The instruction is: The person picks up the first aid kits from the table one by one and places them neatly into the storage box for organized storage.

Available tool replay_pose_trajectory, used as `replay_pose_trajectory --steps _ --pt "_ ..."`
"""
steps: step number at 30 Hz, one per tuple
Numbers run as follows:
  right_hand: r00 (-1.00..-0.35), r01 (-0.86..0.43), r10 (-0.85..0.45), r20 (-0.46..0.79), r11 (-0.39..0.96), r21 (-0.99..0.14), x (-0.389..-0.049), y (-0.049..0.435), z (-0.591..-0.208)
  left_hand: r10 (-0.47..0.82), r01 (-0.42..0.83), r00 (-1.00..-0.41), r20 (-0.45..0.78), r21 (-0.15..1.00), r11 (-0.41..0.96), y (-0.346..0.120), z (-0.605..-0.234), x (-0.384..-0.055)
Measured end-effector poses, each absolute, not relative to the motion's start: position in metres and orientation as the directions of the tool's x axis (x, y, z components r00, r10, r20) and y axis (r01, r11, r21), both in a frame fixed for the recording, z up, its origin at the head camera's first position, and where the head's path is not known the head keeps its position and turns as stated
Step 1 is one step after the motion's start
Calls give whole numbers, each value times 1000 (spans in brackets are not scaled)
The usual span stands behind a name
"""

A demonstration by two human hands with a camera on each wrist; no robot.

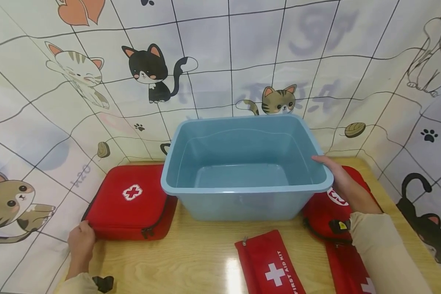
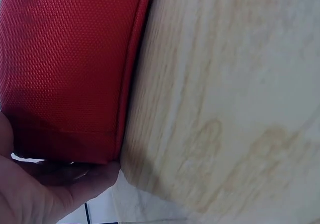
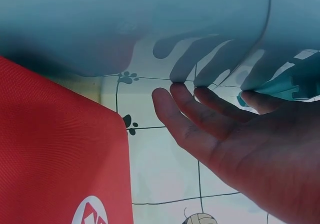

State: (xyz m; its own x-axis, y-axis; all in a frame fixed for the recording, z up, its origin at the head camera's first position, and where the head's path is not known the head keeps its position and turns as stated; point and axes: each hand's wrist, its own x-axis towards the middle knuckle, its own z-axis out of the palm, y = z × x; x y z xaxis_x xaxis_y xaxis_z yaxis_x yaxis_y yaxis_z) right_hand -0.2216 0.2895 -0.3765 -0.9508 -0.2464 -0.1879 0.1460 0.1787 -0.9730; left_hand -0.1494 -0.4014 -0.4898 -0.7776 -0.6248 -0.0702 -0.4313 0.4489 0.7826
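Of our two hands, the left hand point(image 1: 81, 240) grips the near outer corner of the left red case point(image 1: 132, 210), which lies just left of the blue bin point(image 1: 242, 206); some fingers are under this corner. The right hand point(image 1: 339, 178) holds the right rim of the bin, with one digit over the rim and other fingers nearly straight along the outer wall; how firmly, we cannot tell. Below this hand, at the right of the bin, is the right red case point(image 1: 320, 214). In front of the bin we see the lettered red pouch point(image 1: 257, 253), and further right a second red pouch point(image 1: 342, 261), both on the worktop point(image 1: 150, 261). Behind the bin hangs a cat-patterned backdrop point(image 1: 213, 53). We judge that the step is one of taking hold and steadying; the next move would call for a fuller grasp of the left case and a still bin
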Motion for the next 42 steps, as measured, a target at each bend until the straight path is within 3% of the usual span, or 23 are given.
replay_pose_trajectory --steps 17,22,24,28,30,32,42 --pt "-953 127 -249 -171 182 -975 -221 289 -379 -687 -379 -727 -10 839 389 -388 -482 -140" --pt "-956 108 -251 -152 180 -978 -222 287 -378 -682 -407 -723 -109 865 293 -396 -481 -137" --pt "-956 105 -253 -149 179 -978 -222 287 -378 -641 -408 -740 -204 894 186 -402 -476 -136" --pt "-957 117 -242 -159 179 -977 -221 286 -379 -380 -429 -820 -428 899 -86 -420 -462 -131" --pt "-957 125 -237 -166 180 -976 -221 286 -379 -258 -451 -839 -478 878 -159 -427 -457 -127" --pt "-956 134 -239 -174 175 -976 -221 287 -379 -219 -464 -834 -506 859 -219 -432 -455 -124" --pt "-955 134 -241 -174 174 -976 -218 288 -381 -596 -419 -676 -433 891 -172 -424 -453 -118"
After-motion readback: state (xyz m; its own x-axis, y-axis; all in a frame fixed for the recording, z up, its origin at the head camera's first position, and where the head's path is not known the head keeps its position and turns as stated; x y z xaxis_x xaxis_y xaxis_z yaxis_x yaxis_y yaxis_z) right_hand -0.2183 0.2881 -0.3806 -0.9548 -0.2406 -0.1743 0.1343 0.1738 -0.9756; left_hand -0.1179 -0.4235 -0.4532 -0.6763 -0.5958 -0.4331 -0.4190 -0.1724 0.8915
